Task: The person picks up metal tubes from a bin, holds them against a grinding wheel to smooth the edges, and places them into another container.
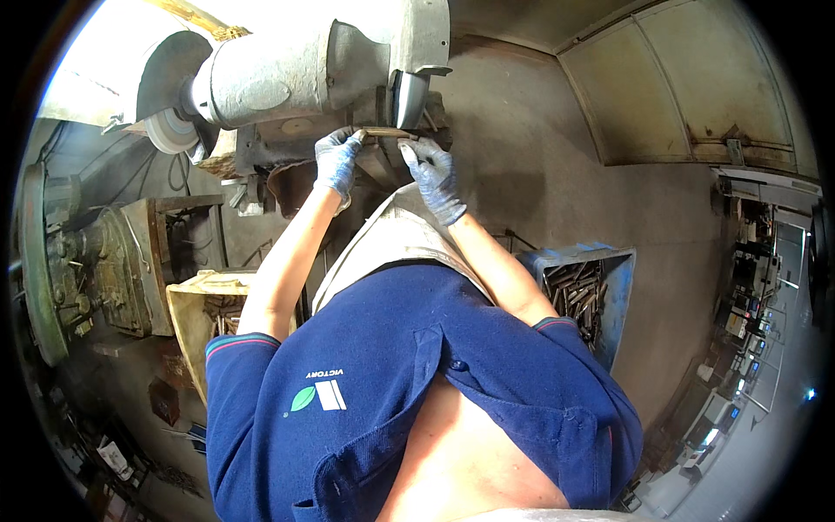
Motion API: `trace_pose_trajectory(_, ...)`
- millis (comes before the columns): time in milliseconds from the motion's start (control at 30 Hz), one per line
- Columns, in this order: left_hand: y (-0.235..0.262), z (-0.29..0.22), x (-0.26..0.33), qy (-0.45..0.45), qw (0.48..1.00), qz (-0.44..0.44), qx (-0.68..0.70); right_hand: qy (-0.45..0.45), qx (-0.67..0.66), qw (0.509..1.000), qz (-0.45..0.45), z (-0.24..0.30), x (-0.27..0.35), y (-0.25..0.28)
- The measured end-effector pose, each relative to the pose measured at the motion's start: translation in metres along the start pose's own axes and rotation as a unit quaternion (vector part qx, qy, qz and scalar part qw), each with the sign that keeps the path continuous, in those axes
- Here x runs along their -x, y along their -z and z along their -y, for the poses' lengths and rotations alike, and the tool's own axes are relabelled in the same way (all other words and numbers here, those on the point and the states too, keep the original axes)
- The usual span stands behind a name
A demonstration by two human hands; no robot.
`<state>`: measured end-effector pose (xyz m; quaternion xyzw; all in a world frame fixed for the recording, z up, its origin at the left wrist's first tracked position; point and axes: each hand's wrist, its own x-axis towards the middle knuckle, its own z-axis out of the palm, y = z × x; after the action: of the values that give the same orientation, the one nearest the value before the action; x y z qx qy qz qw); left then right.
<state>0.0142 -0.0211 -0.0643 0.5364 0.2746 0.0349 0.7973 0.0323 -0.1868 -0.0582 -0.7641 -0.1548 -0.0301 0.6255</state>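
Evidently, left hand [336, 163] and right hand [434, 181] are pinching a slim bar [388, 132] at opposite ends, fingers [355, 138] nearly closed on it, near the grinding wheel [411, 101]; it is probably handling light, stiff, smooth, ends offering safest hold

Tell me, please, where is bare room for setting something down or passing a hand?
The floor looks bare to the right of the blue bin, up toward the pale panels. It is crowded by the grinder, where the left hand and right hand hold a thin bar, and in the bin and yellow box, which contain metal pieces.
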Motion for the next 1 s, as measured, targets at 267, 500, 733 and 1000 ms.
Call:
trace_pose_trajectory(267,-0.031,0.020,-0.009,0.001,0.998,0.027,-0.064,-0.073,-0.038,0.995,-0.060,-0.025,0.002,0.032)
trace_pose_trajectory(500,-0.011,0.009,-0.013,0.024,1.000,0.011,-0.014,-0.124,-0.095,0.988,-0.012,-0.015,-0.002,0.014)
trace_pose_trajectory(733,0.011,0.010,-0.020,-0.016,1.000,0.003,-0.013,-0.051,-0.089,0.995,0.004,-0.009,-0.005,-0.005)
trace_pose_trajectory(1000,0.007,-0.031,0.070,-0.151,0.980,0.100,-0.082,0.233,0.083,0.968,0.031,0.063,0.032,0.049)
